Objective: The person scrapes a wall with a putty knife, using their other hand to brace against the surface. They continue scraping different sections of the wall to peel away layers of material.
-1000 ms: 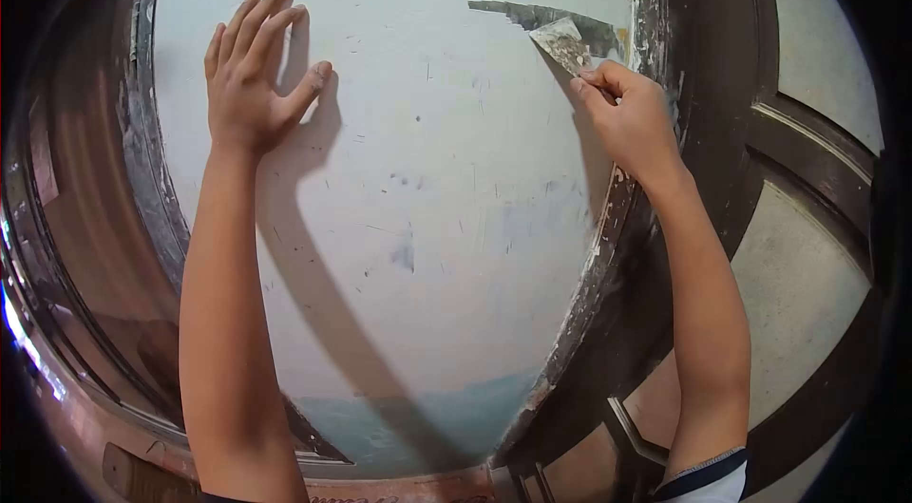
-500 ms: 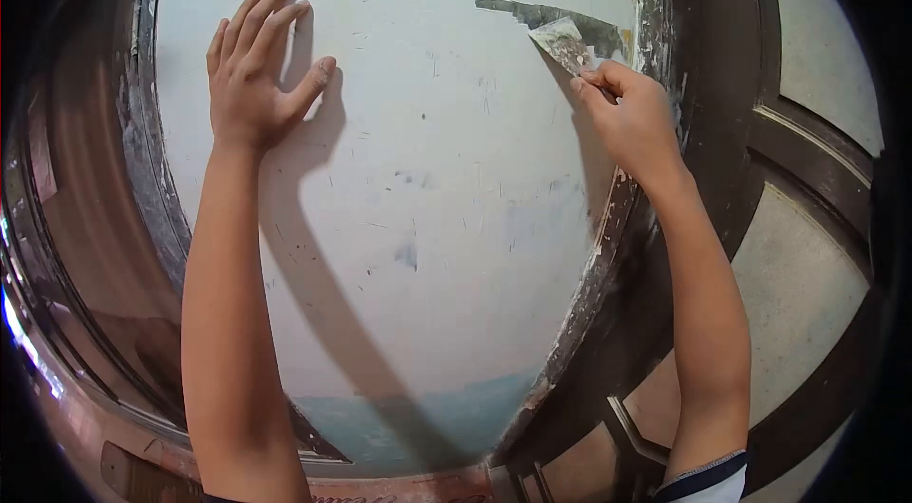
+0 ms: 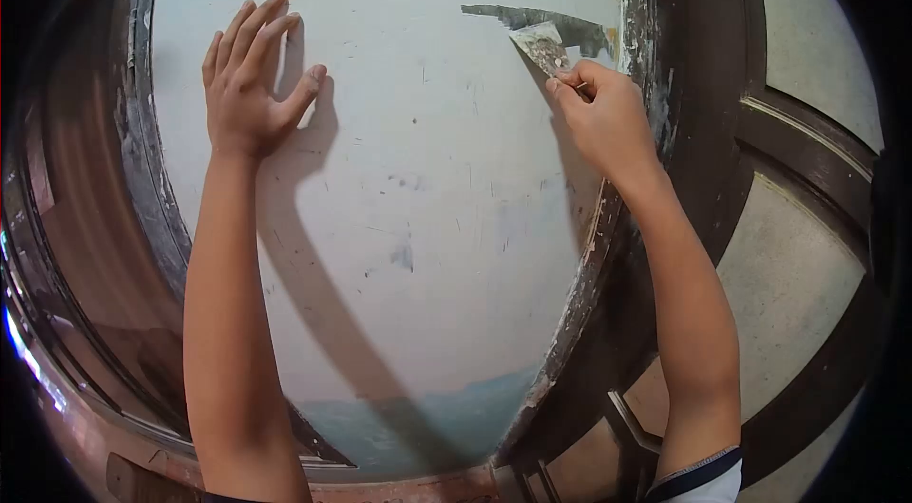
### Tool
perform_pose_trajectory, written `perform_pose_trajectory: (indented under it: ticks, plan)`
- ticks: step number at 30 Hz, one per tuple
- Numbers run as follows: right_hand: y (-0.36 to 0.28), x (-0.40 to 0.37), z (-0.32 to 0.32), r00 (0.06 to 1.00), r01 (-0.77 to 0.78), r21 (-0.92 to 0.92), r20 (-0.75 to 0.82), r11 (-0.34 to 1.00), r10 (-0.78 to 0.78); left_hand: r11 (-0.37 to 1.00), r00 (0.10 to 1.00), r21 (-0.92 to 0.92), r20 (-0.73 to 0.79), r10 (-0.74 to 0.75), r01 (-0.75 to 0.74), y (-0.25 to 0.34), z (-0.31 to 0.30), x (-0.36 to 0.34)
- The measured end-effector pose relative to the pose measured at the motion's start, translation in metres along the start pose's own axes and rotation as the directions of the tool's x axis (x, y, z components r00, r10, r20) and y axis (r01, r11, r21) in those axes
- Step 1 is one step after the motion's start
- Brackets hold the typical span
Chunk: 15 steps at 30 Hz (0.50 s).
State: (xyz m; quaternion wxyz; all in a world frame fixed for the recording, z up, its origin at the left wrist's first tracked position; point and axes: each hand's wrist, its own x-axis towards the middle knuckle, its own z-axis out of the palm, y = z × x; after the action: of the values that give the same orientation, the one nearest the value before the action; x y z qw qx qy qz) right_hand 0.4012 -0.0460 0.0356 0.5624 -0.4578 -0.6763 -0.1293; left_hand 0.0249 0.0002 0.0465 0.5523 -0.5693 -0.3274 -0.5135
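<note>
My right hand grips a small scraper between thumb and fingers. Its flat blade, smeared with pale flakes and dirt, rests against the wall panel at the upper right. Just above the blade runs a dark grey strip of bared surface, where the pale coating is gone. My left hand lies against the panel at the upper left, fingers stretched out and thumb apart, holding nothing. The scraper's handle end is hidden in my right hand.
Dark, chipped frame edges border the panel on both sides. To the right stands a dark wooden door or shutter with pale inset panels. Dark brown woodwork is at the left, and a blue-green band crosses the panel's bottom.
The view has shifted slightly, so the panel and dark strip sit a little further left. The scraper has edged slightly left along the strip; my left hand stays in place.
</note>
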Motion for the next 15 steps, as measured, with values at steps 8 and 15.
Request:
perform_pose_trajectory:
  ticks: [8,15]
  plan:
    - [-0.007,-0.001,0.004,0.999,-0.034,-0.002,-0.027,0.999,0.034,1.0,1.0,-0.011,0.017,-0.02,0.02,0.004,-0.003,0.001]
    - [-0.004,-0.002,0.008,0.999,-0.009,0.013,-0.051,1.0,0.01,0.999,0.999,0.0,0.029,-0.034,0.034,0.006,-0.003,0.001]
